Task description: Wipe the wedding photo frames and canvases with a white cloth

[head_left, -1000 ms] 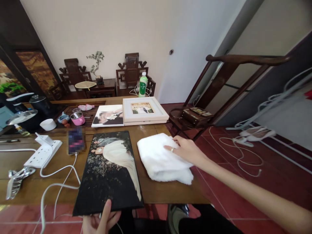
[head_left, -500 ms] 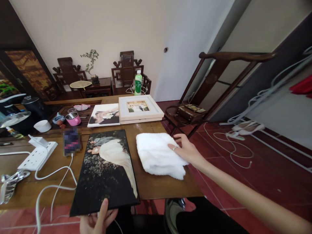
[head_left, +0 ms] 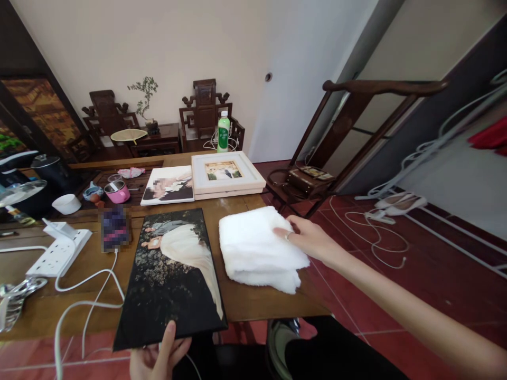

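My left hand point(head_left: 160, 353) grips the near edge of a dark wedding photo panel point(head_left: 170, 279), thumb on its face and fingers beneath. The panel juts past the table's front edge and shows a couple, one in a long pale gown. To its right lies a folded white towel point(head_left: 257, 243), fluffy and layered. My right hand point(head_left: 304, 237) is closed on the towel's right side, thumb on top and the other fingers behind, partly hidden. That side of the towel is lifted a little.
Behind the panel lie a white-edged photo panel point(head_left: 168, 184) and stacked white frames point(head_left: 227, 177), with a green bottle point(head_left: 224, 132) beyond. Leftward are a power strip point(head_left: 61, 250), white cables, a pink mug point(head_left: 118, 191) and a silver hair clip point(head_left: 19, 298). A wooden chair point(head_left: 348, 116) stands right.
My right hand has closed on the towel and raised its right and back part slightly. My left hand and the dark panel stay nearly in place.
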A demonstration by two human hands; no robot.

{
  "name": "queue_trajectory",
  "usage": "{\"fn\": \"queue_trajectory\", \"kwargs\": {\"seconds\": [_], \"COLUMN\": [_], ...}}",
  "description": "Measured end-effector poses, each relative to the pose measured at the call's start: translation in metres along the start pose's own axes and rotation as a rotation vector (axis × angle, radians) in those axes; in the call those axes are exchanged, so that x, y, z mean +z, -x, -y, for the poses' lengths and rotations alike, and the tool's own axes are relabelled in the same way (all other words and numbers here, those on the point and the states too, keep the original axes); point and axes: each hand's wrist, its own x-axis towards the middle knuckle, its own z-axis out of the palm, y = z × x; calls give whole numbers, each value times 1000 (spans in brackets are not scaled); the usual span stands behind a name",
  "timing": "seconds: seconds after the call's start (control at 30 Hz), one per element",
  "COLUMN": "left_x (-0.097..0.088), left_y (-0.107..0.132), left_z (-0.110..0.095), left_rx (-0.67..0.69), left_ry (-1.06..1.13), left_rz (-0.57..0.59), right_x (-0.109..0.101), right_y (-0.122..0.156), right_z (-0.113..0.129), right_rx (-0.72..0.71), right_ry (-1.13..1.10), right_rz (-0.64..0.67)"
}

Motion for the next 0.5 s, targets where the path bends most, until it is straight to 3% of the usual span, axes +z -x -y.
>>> {"fn": "queue_trajectory", "kwargs": {"seconds": [0.1,0.27,0.37,0.5], "left_x": [1,4,5,7], "left_y": [1,3,4,5], "left_z": [-1,-3,-5,-7], "left_rx": [6,9,2,5], "left_ry": [1,3,-4,7], "left_rz": [2,1,3,5], "right_x": [-8,1,19,38], "right_y": [9,38,56,61], "right_z": [11,20,11,-11], "right_rx": [74,339,402,310], "right_ry": [-245,-879,-951,-755], "right_rz": [86,411,455,321]}}
